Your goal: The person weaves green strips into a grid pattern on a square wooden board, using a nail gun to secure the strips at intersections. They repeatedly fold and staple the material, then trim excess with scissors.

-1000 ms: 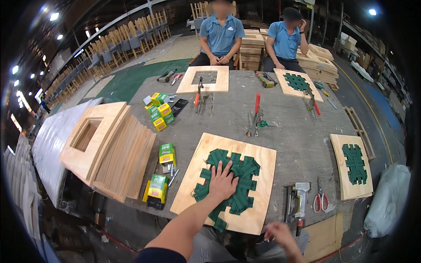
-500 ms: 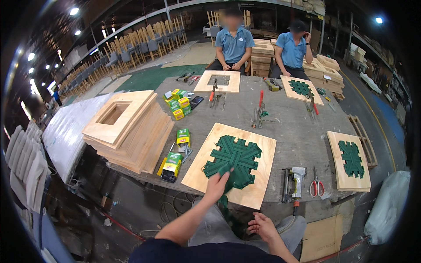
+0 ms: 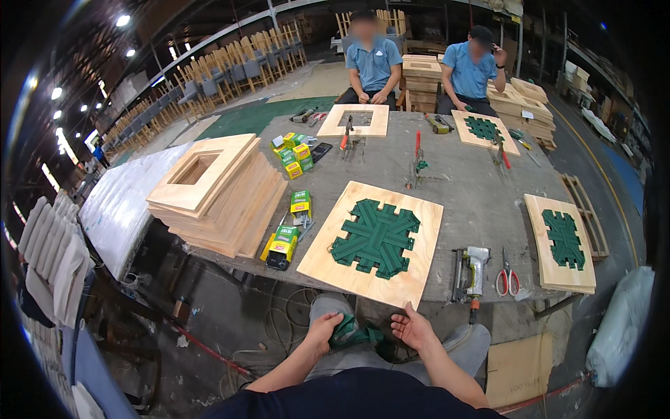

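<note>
In front of me a square wooden board (image 3: 421, 269) lies on the table with its near corner over the front edge. Green webbing straps (image 3: 375, 239) criss-cross in a woven patch at its middle. Below that edge, over my lap, my left hand (image 3: 325, 332) is closed on a loose green webbing strap (image 3: 357, 336), which hangs toward the right. My right hand (image 3: 413, 328) is beside the board's near corner, its thumb raised and fingers loosely apart with nothing in them. Whether it touches the corner I cannot tell.
A staple gun (image 3: 474, 272) and red-handled scissors (image 3: 507, 281) lie right of the board. Left are staple boxes (image 3: 283, 244) and stacked wooden frames (image 3: 216, 202). Another strapped board (image 3: 537, 241) is at the right edge. Two people in blue shirts (image 3: 375, 66) sit across the table.
My left hand has drawn back from the board to my lap with the green strap. My right hand has moved up toward the board's near corner. The view has shifted slightly.
</note>
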A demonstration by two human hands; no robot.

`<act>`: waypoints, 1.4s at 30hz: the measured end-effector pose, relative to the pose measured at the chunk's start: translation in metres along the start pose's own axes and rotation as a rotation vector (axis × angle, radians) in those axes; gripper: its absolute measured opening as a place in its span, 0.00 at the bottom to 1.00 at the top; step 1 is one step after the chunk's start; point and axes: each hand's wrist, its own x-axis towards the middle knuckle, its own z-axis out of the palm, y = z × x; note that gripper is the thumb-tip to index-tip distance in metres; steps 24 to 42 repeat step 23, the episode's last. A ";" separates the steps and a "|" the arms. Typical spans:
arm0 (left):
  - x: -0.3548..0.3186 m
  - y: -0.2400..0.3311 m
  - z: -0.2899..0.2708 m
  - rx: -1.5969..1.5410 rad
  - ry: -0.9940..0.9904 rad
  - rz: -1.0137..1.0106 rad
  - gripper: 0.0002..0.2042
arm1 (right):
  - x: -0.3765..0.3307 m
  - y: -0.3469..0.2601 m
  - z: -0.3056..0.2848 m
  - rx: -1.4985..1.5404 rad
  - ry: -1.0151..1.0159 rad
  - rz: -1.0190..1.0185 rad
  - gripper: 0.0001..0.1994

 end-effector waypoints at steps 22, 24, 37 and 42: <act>-0.027 0.039 0.071 -0.091 -0.540 -0.124 0.20 | -0.110 -0.080 -0.024 0.043 0.050 -0.803 0.35; -0.027 0.038 0.073 -0.088 -0.541 -0.126 0.20 | -0.106 -0.072 -0.018 0.023 -0.004 -0.739 0.35; -0.027 0.038 0.073 -0.088 -0.541 -0.126 0.20 | -0.106 -0.072 -0.018 0.023 -0.004 -0.739 0.35; -0.027 0.038 0.073 -0.088 -0.541 -0.126 0.20 | -0.106 -0.072 -0.018 0.023 -0.004 -0.739 0.35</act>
